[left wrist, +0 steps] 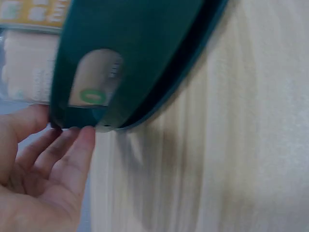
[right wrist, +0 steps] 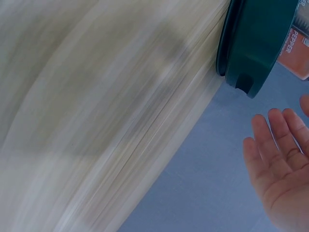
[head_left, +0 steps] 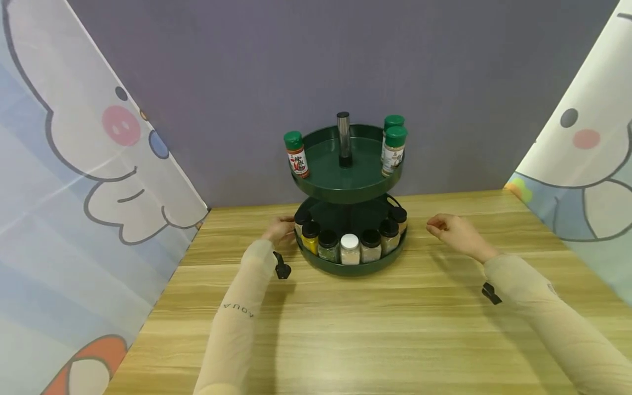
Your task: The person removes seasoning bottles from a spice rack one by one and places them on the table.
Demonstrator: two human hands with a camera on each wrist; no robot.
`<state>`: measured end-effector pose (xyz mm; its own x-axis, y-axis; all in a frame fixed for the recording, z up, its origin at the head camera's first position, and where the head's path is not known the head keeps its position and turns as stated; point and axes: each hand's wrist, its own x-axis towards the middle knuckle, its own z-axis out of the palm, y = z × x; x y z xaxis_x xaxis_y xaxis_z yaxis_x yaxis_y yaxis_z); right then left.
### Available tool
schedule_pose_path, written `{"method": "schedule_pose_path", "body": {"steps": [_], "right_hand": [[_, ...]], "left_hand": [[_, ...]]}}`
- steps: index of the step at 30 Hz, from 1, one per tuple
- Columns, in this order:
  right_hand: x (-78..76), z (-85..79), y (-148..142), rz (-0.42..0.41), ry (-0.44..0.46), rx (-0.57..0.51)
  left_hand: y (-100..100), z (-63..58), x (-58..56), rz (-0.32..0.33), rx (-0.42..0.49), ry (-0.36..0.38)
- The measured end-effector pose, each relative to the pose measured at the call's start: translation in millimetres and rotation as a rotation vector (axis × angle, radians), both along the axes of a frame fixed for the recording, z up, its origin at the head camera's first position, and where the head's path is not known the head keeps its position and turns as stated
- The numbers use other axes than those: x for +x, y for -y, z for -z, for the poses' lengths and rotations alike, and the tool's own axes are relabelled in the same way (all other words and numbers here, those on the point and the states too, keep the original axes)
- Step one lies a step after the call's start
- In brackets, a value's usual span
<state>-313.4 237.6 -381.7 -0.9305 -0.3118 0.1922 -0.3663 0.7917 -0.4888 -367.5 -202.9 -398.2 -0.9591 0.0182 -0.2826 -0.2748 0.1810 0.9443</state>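
Observation:
A dark green two-tier round spice rack (head_left: 347, 196) stands on the wooden table. My left hand (head_left: 281, 229) is at the left side of its lower tray, pinching the rim (left wrist: 72, 118) between thumb and fingertips. Held apart from the rack, my right hand (head_left: 456, 236) is to its right with loosely bent fingers (right wrist: 273, 140) and nothing in them. Along the front of the lower tray sit several black-capped jars (head_left: 328, 246) and one white-capped jar (head_left: 350, 249). The upper tray bears a green-capped red spice bottle (head_left: 298, 156) on the left and two green-capped bottles (head_left: 393, 152) on the right.
A grey-purple wall (head_left: 237, 99) rises behind the table (head_left: 345, 329). Cartoon-printed cloths (head_left: 74, 164) hang at the left and right sides. From the upper tray's middle a metal post (head_left: 343, 137) sticks up.

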Motion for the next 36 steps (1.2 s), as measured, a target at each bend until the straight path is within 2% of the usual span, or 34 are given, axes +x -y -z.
{"method": "schedule_pose_path", "body": {"steps": [2,6,9,11,16,21,24,29,36], "right_hand": [[0.8,-0.7,2.4,-0.003,0.012,-0.005],[-0.5,-1.5,8.2,0.005,0.021,-0.016],[-4.4,-3.6,13.5,0.002,0.013,-0.035],[-6.1,-4.6,16.6,-0.005,0.001,-0.048],[-6.4,-8.3,23.0,-0.036,-0.027,-0.088],[-8.8,-15.2,27.9,-0.074,0.032,-0.151],[-15.0,-19.7,34.9,-0.13,0.093,-0.18],[-23.8,-24.1,46.8,-0.235,0.142,-0.175],[-28.1,-27.6,54.3,-0.263,0.162,-0.173]], "left_hand": [[-0.8,5.1,-1.0,-0.027,-0.01,-0.018],[-0.9,12.3,-4.8,-0.048,-0.098,-0.074],[-0.5,10.7,-6.4,-0.051,-0.172,-0.136],[-0.9,8.7,-5.8,-0.055,-0.184,-0.167],[-1.8,7.1,-1.5,-0.056,-0.201,-0.168],[-4.6,13.2,-0.2,-0.043,-0.216,-0.173],[-3.5,15.0,1.7,-0.034,-0.232,-0.182],[-4.1,14.4,5.8,-0.047,-0.251,-0.198],[-6.9,11.5,5.1,-0.052,-0.282,-0.213]]}}
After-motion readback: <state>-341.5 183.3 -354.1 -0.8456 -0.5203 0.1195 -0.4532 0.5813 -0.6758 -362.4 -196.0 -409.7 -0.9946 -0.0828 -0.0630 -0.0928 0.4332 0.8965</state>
